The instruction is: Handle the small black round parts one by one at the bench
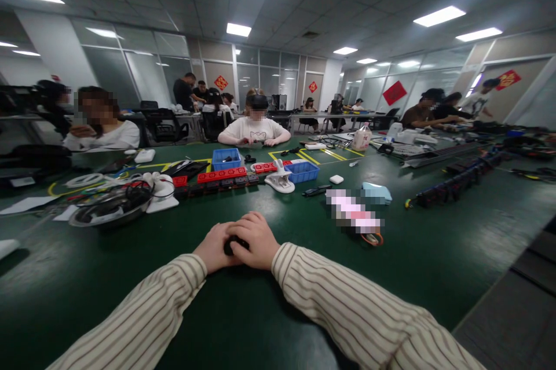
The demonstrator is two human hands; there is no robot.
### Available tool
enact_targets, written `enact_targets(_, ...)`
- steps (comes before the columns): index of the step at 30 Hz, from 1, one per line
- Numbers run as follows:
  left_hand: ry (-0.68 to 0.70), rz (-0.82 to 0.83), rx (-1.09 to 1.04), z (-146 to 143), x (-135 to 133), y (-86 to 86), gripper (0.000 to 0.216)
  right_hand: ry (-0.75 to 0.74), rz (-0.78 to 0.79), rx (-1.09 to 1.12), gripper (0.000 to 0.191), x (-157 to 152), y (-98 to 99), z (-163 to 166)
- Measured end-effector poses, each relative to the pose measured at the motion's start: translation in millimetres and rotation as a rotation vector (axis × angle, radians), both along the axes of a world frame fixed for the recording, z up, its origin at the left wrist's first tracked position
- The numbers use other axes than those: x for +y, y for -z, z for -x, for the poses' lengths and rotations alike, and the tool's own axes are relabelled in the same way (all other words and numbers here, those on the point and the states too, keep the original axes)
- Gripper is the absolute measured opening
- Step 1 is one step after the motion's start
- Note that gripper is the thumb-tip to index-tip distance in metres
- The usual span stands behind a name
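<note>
Close together in the middle of the green table, both my hands are wrapped around a small, dark, rounded object. My left hand is closed against its left side. Over its top and right side curl the fingers of my right hand, thumb in front. Most of the object is hidden by the fingers, so its kind does not show. Beyond my hands, a white clip-like device stands beside a row of red blocks.
A metal bowl with cables lies to the left. Blue bins stand across the table. At right are a blurred pink item, a light-blue pouch, a white case and a long dark strip. A person sits opposite.
</note>
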State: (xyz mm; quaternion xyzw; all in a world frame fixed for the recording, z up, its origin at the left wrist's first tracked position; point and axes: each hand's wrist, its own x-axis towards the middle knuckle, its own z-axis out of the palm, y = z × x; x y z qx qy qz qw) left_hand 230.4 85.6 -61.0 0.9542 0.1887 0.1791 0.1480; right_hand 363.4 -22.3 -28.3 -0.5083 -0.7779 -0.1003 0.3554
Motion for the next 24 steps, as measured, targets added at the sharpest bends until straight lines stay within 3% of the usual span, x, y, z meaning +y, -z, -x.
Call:
enact_targets(6, -0.052, -0.019, 0.003, 0.5, -6.2, -4.3, 0.053, 0.284, 0.104, 0.133, 0.04, 1.0, 2.6, 1.7)
enact_targets(10, -0.053, -0.017, 0.013, 0.2, -5.2, -5.9, 0.037, 0.335, 0.15, 0.148, 0.043, 5.0, 5.9, 1.7)
enact_targets(17, 0.0, 0.042, 0.004, -0.7, 1.2, -4.8, 0.04, 0.24, 0.127, 0.072, 0.022, 7.5, 4.8, 0.0)
enact_targets(24, 0.032, 0.054, -0.006, -0.3, 2.4, -4.5, 0.036, -0.041, 0.069, 0.006, 0.022, 7.6, 4.8, -4.6)
